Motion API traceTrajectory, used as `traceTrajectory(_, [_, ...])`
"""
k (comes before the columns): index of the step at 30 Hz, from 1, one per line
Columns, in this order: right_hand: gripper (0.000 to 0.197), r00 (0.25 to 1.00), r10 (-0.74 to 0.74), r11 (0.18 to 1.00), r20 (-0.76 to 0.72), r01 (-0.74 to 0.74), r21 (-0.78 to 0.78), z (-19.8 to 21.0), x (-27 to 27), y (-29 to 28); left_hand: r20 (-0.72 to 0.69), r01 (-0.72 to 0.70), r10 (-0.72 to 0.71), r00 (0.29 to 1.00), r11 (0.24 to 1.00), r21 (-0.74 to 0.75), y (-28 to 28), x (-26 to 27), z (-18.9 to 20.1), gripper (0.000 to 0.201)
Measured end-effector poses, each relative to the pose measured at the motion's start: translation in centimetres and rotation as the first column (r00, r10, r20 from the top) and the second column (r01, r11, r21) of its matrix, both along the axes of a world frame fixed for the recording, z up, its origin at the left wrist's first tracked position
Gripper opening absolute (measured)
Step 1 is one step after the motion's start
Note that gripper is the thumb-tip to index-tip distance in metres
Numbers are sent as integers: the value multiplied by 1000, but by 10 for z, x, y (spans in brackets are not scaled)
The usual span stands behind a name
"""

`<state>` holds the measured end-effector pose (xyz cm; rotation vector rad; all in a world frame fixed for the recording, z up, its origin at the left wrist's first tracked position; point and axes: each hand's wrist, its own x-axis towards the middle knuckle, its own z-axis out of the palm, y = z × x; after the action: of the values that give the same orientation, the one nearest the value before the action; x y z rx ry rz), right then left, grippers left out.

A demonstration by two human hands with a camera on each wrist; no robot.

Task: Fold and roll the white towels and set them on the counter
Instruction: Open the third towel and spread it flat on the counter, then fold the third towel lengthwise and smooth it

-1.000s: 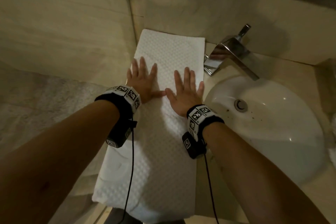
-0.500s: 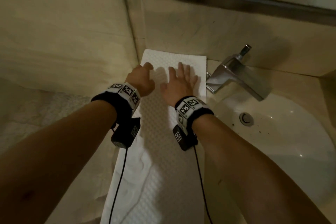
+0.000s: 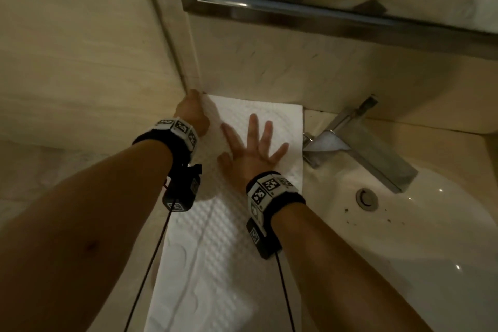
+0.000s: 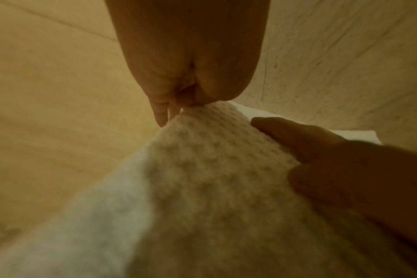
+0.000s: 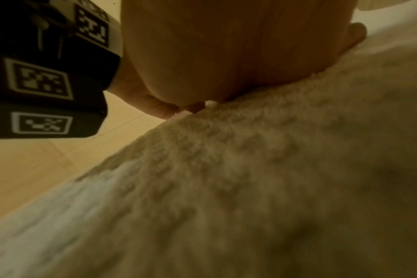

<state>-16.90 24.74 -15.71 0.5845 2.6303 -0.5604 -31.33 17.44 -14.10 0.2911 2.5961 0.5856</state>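
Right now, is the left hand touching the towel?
Touching. The left wrist view shows the left hand pinching the white towel at its far corner; the head view agrees.

The beige stone side wall [image 3: 80, 48] and back wall [image 3: 296, 70] box in the far corner; the angular chrome faucet [image 3: 358, 143] blocks the right, with open room over the white oval basin [image 3: 404, 237]

White waffle towel [image 3: 215, 237] flat lengthwise on counter [image 3: 318, 121]
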Motion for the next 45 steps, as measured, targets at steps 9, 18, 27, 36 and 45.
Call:
traceTrajectory(9, [67, 996, -70, 996, 59, 67, 51, 13, -10, -5, -9, 22, -22, 1000, 998, -56, -4, -12, 1, 51])
traceTrajectory(18, [82, 983, 171, 980, -70, -177, -93, 9, -53, -9, 3, 227, -245, 970, 894, -387, 4, -12, 18, 37])
traceTrajectory(27, [77, 987, 156, 986, -50, -158, -61, -2, -59, -13, -98, 465, -555, 826, 769, -438, 16, 5, 60, 38])
traceTrajectory(36, [71, 989, 147, 985, -17, -148, -88, 2, -63, -6, 29, 419, -481, 876, 732, -537, 12, 18, 79, 28])
traceTrajectory(45, [78, 994, 107, 993, -16, -107, -50, 5, -58, -12, 104, 482, -559, 823, 588, -649, -2, 24, 122, 30])
